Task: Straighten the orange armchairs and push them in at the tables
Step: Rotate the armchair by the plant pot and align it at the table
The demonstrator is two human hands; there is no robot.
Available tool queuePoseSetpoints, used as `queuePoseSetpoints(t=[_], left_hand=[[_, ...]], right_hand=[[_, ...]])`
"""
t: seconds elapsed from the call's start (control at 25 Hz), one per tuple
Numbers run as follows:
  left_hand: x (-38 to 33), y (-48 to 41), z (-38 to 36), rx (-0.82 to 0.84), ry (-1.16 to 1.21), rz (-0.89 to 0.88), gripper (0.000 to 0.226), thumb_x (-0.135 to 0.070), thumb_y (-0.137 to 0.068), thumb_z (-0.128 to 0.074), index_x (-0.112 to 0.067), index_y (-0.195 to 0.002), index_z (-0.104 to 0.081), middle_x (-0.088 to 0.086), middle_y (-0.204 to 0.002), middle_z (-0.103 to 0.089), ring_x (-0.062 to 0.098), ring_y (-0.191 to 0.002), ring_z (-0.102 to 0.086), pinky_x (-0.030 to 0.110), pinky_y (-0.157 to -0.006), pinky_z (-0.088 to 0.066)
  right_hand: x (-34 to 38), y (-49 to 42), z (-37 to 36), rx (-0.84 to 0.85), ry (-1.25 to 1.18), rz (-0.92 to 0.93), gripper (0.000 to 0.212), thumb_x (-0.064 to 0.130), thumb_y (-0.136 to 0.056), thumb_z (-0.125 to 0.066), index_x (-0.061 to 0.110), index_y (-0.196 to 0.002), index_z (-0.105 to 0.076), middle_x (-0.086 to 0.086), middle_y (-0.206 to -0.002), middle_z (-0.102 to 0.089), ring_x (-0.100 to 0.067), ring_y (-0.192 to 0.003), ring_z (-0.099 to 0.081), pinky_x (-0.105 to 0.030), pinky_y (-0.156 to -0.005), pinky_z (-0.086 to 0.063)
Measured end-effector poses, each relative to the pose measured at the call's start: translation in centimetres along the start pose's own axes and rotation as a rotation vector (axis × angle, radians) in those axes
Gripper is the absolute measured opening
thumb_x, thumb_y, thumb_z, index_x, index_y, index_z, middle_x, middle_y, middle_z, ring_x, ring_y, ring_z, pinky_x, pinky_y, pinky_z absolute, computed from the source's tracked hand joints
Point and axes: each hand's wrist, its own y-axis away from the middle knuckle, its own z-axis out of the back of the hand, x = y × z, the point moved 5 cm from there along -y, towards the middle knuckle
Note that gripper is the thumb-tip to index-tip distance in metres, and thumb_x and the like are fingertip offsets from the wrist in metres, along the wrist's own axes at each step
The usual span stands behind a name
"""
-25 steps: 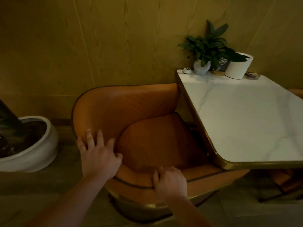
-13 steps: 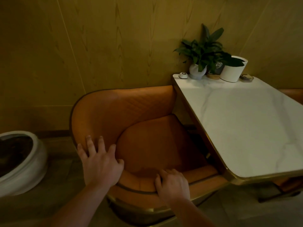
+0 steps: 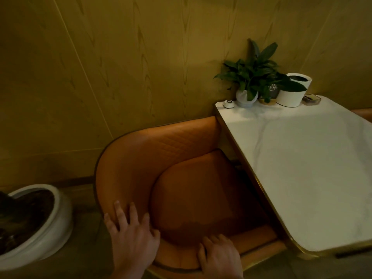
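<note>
Two hands: both rest on the curved back rim of the orange armchair point(image 3: 181, 178), at the near edge of the view.
Left hand point(image 3: 132, 238): lies flat on the rim at the chair's left rear curve, fingers point(image 3: 118, 212) spread and pointing up over the inner padding; the grip is wide, pressing rather than clasping.
Right hand point(image 3: 219, 254): sits on the rim just right of the left hand, fingers curled over the top edge toward the seat cushion point(image 3: 201, 194); the grip is narrow, hooked on the rim of the orange armchair.
Orange armchair: stands on the floor point(image 3: 84, 256) with its open front toward the bench point(image 3: 302, 168); its right arm and the seat's right side run under the bench's left edge, and its far arm lies close to the wall point(image 3: 120, 67).
Bench: white marble top with a gold rim, set against the wall; its near corner overhangs the chair's right arm.
Floor planter point(image 3: 34, 224): large white bowl of dark soil on the floor, left of the chair and apart from it.
Far edge of the bench: small white puck point(image 3: 228, 103) at the left corner, then a leafy plant point(image 3: 251, 73) in a pale round vase, a dark sign point(image 3: 272, 91), a white pot point(image 3: 292, 93), and a small dish point(image 3: 311, 98), all in a row along the wall.
</note>
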Motion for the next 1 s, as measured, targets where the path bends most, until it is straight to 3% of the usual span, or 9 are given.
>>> queuePoseSetpoints(t=[0.08,0.16,0.28,0.4,0.48,0.56,0.64,0.84,1.0], left_hand=[[-0.1,0.0,0.3,0.017,-0.011,-0.026,0.052,-0.062,-0.077,-0.044,-0.038,-0.116,-0.069,0.014,-0.152,-0.044,0.051,-0.145,-0.011,0.074,-0.111,-0.001],[0.0,0.0,0.4,0.017,-0.006,-0.052,0.053,-0.061,-0.079,-0.041,-0.036,-0.118,-0.068,0.018,-0.154,-0.040,0.053,-0.145,-0.008,0.076,-0.109,0.001],[-0.1,0.3,0.8,0.083,-0.058,-0.071,0.062,-0.062,-0.087,-0.026,-0.034,-0.137,-0.052,0.014,-0.163,-0.021,0.053,-0.146,0.007,0.076,-0.107,0.008],[0.1,-0.1,1.9,0.162,-0.081,-0.095,0.061,-0.061,-0.091,-0.027,-0.029,-0.140,-0.047,0.014,-0.161,-0.023,0.051,-0.146,-0.001,0.071,-0.108,-0.006],[0.7,-1.1,3.8,0.168,-0.067,-0.103,0.055,-0.059,-0.092,-0.032,-0.027,-0.133,-0.051,0.012,-0.150,-0.039,0.042,-0.141,-0.022,0.061,-0.105,-0.020],[1.5,-2.5,5.2,0.144,-0.023,-0.128,0.045,-0.055,-0.094,-0.034,-0.027,-0.121,-0.057,0.006,-0.131,-0.054,0.032,-0.126,-0.039,0.052,-0.100,-0.029],[2.2,-3.8,6.1,0.151,0.011,-0.155,0.042,-0.053,-0.095,-0.035,-0.026,-0.118,-0.057,0.004,-0.124,-0.056,0.028,-0.119,-0.044,0.050,-0.100,-0.031],[3.8,-6.7,6.7,0.234,0.086,-0.252,0.048,-0.053,-0.097,-0.035,-0.028,-0.136,-0.049,0.003,-0.140,-0.048,0.028,-0.132,-0.038,0.051,-0.111,-0.026],[5.6,-9.8,7.3,0.227,0.147,-0.398,0.053,-0.054,-0.097,-0.035,-0.032,-0.145,-0.040,0.001,-0.148,-0.042,0.025,-0.138,-0.035,0.051,-0.115,-0.026]], right_hand=[[-0.1,-0.2,-0.1,0.044,0.001,-0.009,0.022,0.048,-0.076,-0.052,0.030,-0.067,-0.061,0.012,-0.067,-0.063,-0.015,-0.068,-0.061,-0.031,-0.063,-0.054],[-0.2,0.0,-0.1,0.091,0.013,-0.031,0.029,0.051,-0.082,-0.044,0.031,-0.078,-0.064,0.013,-0.080,-0.067,-0.015,-0.082,-0.063,-0.033,-0.074,-0.053],[0.4,0.0,0.6,0.179,0.004,-0.027,0.040,0.049,-0.090,-0.032,0.027,-0.098,-0.064,0.007,-0.102,-0.067,-0.020,-0.104,-0.058,-0.037,-0.091,-0.044],[0.5,-1.3,1.9,0.342,-0.033,-0.104,0.041,0.050,-0.094,-0.035,0.023,-0.109,-0.062,-0.002,-0.114,-0.066,-0.025,-0.110,-0.058,-0.037,-0.093,-0.044],[0.7,-2.6,3.1,0.415,-0.125,-0.162,0.040,0.050,-0.097,-0.038,0.024,-0.114,-0.063,-0.003,-0.111,-0.068,-0.024,-0.103,-0.064,-0.037,-0.086,-0.051],[1.2,-3.7,4.4,0.378,-0.156,-0.194,0.038,0.049,-0.098,-0.038,0.024,-0.113,-0.064,-0.001,-0.105,-0.068,-0.020,-0.094,-0.066,-0.035,-0.077,-0.054],[1.8,-4.4,5.3,0.335,-0.174,-0.205,0.037,0.047,-0.099,-0.038,0.023,-0.114,-0.063,-0.001,-0.106,-0.067,-0.019,-0.094,-0.064,-0.032,-0.074,-0.052],[3.8,-5.6,6.9,0.281,-0.252,-0.288,0.032,0.041,-0.101,-0.040,0.025,-0.119,-0.061,0.002,-0.115,-0.064,-0.016,-0.105,-0.060,-0.030,-0.082,-0.052],[6.1,-6.4,7.9,0.143,-0.275,-0.430,0.023,0.037,-0.100,-0.043,0.027,-0.113,-0.060,0.007,-0.109,-0.061,-0.012,-0.099,-0.060,-0.029,-0.081,-0.054]])
